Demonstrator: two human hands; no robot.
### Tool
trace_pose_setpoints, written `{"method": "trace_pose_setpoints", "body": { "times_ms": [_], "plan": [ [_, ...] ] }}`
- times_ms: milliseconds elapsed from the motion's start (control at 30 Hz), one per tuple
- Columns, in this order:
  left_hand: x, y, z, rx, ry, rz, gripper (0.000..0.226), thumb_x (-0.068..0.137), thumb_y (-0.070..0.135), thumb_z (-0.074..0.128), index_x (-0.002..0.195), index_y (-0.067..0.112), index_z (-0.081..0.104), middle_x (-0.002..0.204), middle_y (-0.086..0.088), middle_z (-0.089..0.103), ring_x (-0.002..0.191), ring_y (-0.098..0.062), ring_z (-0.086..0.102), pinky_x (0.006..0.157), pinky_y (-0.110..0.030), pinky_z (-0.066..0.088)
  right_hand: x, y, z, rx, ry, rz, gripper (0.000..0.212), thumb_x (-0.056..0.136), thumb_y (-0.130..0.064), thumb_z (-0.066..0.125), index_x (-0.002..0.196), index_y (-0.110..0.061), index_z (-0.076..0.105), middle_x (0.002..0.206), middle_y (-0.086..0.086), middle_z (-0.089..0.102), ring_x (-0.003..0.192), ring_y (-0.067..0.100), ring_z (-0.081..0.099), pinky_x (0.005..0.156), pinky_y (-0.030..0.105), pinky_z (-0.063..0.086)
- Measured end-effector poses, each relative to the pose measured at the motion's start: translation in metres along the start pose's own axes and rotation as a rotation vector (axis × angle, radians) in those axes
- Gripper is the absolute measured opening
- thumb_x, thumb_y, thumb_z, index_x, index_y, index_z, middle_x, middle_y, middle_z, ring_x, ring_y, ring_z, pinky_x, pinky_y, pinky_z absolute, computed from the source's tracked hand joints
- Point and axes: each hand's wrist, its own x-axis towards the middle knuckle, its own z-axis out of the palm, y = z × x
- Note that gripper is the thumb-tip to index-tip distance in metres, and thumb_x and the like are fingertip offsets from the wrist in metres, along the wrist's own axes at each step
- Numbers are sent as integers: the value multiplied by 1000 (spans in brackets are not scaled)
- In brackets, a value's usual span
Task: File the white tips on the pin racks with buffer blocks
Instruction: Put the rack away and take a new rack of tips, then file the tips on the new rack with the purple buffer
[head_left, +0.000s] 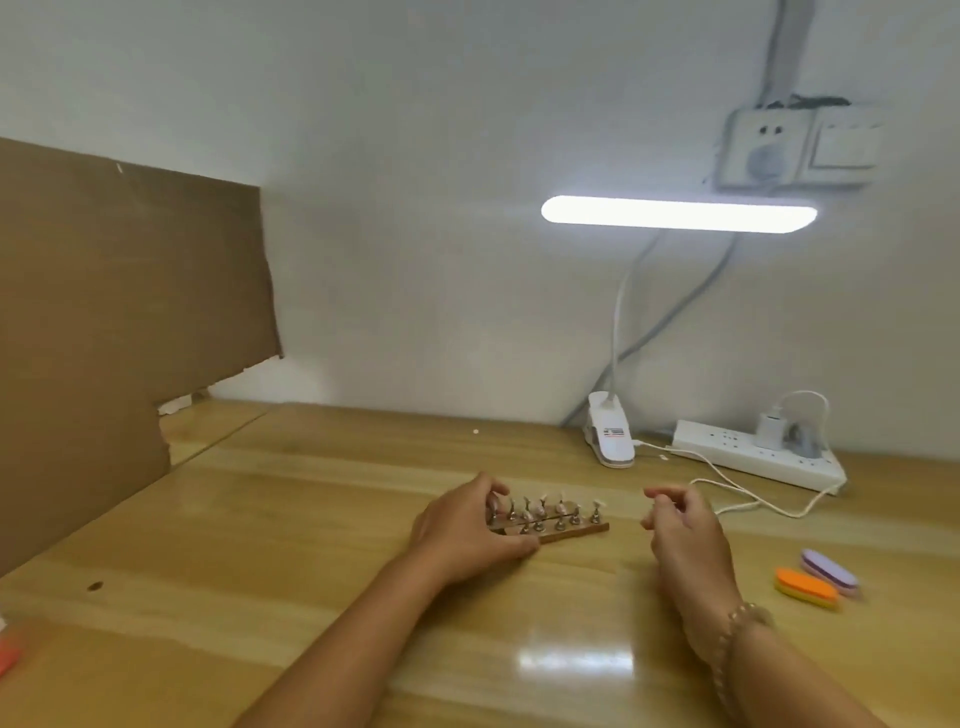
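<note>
Left fingers: curled over the left end of the pin rack (571, 531), thumb at its near edge; the left hand (467, 525) holds it on the table (311, 519).
Right fingers: loosely curled, thumb near forefinger; whether they pinch anything cannot be told. The right hand (680, 525) hovers just right of the rack.
White tips (561, 506): upright on the pins, blurred.
Buffer blocks: orange buffer block (807, 587) and purple buffer block (828, 570), side by side, well right, untouched.
Risk: filing pressure may tip the rack or dislodge tips if the left grip slackens.
</note>
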Motion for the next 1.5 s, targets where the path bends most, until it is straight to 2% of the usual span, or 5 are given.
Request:
{"method": "trace_pose_setpoints", "body": {
  "times_ms": [200,500,667,1000,1500],
  "plan": [
    [-17,64,42,-129,-116,127,74,56,74,75,119,47,48,107,29,58,91,7,58,77,-23,44,0,28,-85,-382,-17,-48,10,91,-22,55,99,-27,54,89,-10,59,83,15,58,81,35,46],
    [-21,71,51,-95,79,129,78,64,65,77,127,39,40,110,29,52,90,8,56,80,-22,45,2,38,-83,-711,-125,-244,9,85,-34,57,91,-36,51,97,-22,51,92,1,52,69,30,43],
    [-25,74,50,-124,113,125,69,70,56,78,121,37,36,118,25,51,98,8,59,88,-31,53,2,40,-86,-703,-111,-243,12,83,-38,60,90,-37,52,104,-20,49,96,1,54,72,31,44],
    [-40,80,48,-47,55,159,29,81,45,71,72,31,47,65,15,58,65,0,54,57,-24,34,-6,40,-89,-670,-177,-318,25,72,-62,63,85,-41,60,96,-25,59,93,-11,55,78,29,50],
    [-60,94,53,8,52,459,20,78,55,61,82,38,51,82,20,59,83,0,53,65,-18,42,-16,41,-85,-523,-335,-427,20,74,-52,62,86,-37,60,95,-21,57,99,1,58,85,39,53]
  ]
}}
